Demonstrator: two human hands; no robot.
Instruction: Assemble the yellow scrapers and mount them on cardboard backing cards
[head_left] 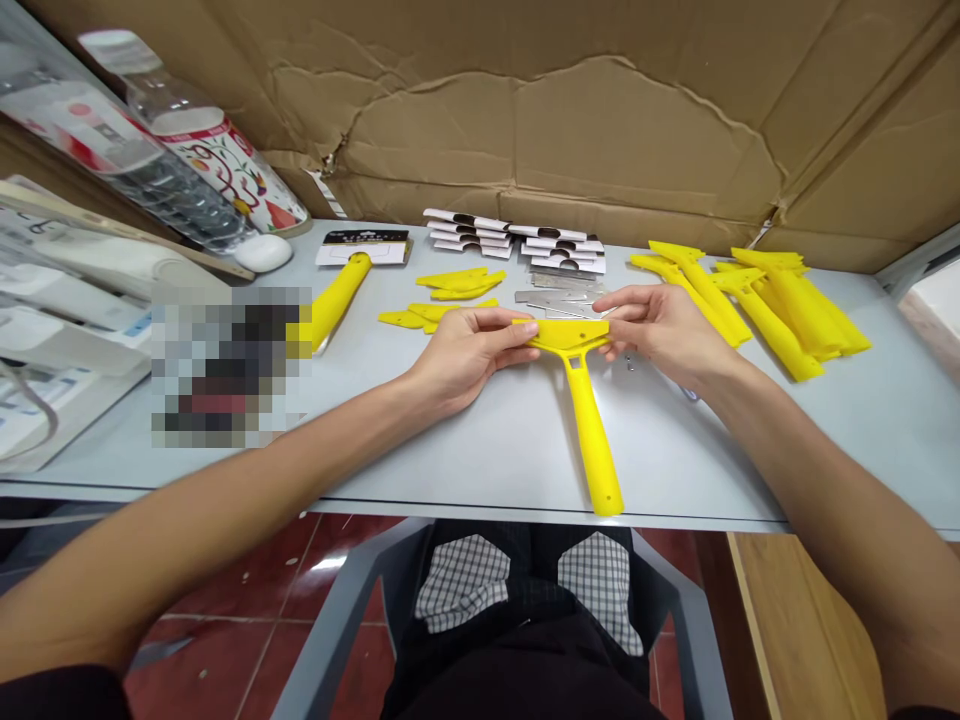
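While our left hand (480, 350) pinches one end of the yellow scraper's wide head and our right hand (652, 325) grips the other, the yellow scraper (592, 425) sits center frame, handle pointing down toward the table edge. Just above: metal blades (559, 298), then stacked cards (562, 245). Loose yellow pieces (461, 283) upper center, left of the blades. More yellow handles (795, 310) upper right. Bottles (217, 160) upper left, on the gray table (465, 450).

pixelated patch (231, 368): contents unreadable | clear bottle (154, 165): cut by left edge
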